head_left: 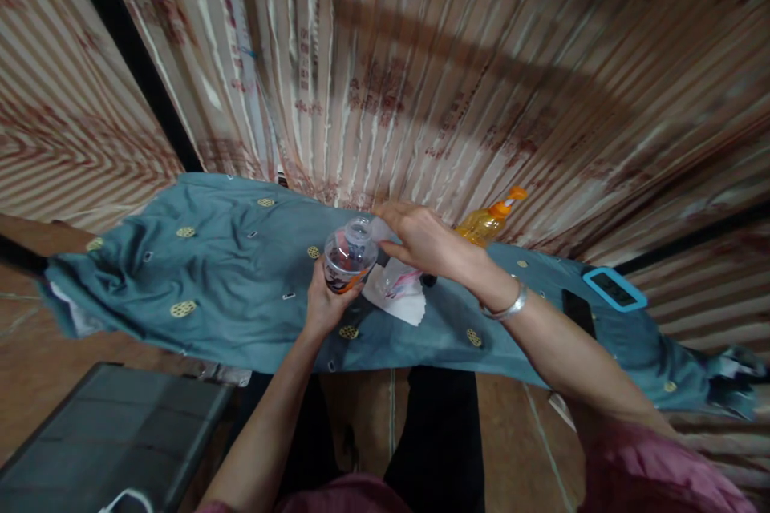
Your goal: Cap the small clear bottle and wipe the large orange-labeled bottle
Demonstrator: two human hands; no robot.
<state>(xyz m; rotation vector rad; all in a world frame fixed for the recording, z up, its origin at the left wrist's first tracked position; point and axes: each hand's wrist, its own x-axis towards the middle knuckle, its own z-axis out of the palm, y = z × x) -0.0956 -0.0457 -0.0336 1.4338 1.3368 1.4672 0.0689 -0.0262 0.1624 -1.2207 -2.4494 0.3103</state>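
Observation:
My left hand [330,300] is wrapped round the lower part of a clear plastic bottle [350,255]. Its neck has no cap on it, and a dark and orange label shows round the body. Beside the neck, my right hand [415,236] pinches a thin whitish piece [380,229] that could be tissue or film; its fingertips are partly hidden. Beneath the right hand lies a white wrapper [400,300] with a serrated edge and pink marks. Just behind that wrist is a yellow pump bottle [481,226] with an orange top.
A teal patterned cloth [241,280] covers the narrow table. To the right lie a black phone-like slab [578,313] and a blue-framed device [614,289]. A striped curtain [385,96] hangs close behind. A dark grey box or stool [114,433] stands at the lower left, with a white cable on it.

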